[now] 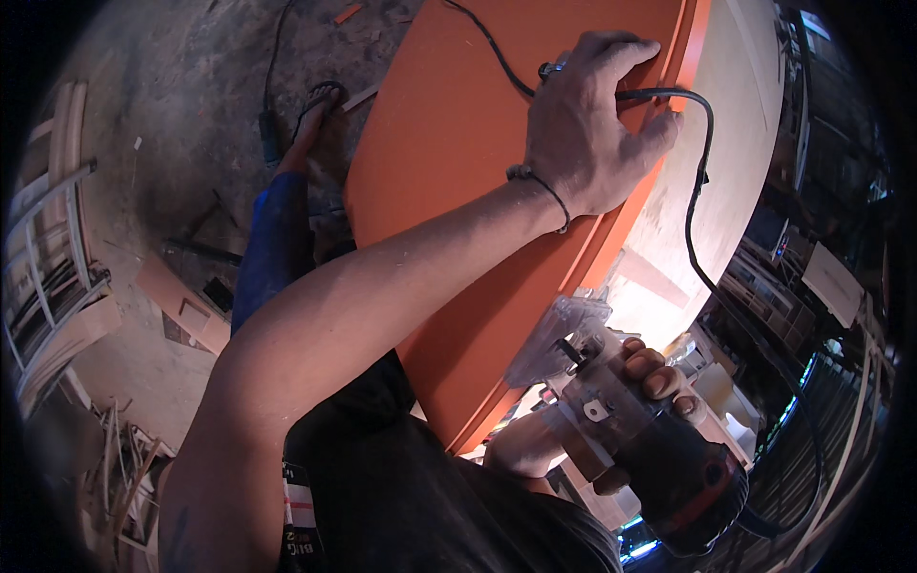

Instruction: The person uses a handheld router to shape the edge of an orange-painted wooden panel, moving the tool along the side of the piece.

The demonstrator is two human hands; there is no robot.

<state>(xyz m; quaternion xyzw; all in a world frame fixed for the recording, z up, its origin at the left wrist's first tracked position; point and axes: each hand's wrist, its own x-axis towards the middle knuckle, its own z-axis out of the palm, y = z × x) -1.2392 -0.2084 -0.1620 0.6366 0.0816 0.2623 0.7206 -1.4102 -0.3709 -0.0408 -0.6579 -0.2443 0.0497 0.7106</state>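
Observation:
My left hand (594, 134) rests on an orange panel (449, 134) near its long right edge, thumb and index finger spread apart. A black power cord (702, 177) passes under this hand and comes out between thumb and index finger; I cannot tell how firmly it is pressed. Lower right, my right hand (659, 377) is closed around the body of a trim router (659, 458), a dark motor with a grey housing. The router lies tilted, its clear plastic base (554, 334) at the panel's edge. The bit and where it meets the panel are hidden.
Pale board (735, 134) stretches along the panel's right side. At left, wood strips and a metal frame (48, 258) lean together, with offcuts (177, 306) on the concrete floor. A leg in blue trousers (272, 248) stands beside the panel. Stacked timber (764, 306) lies at right.

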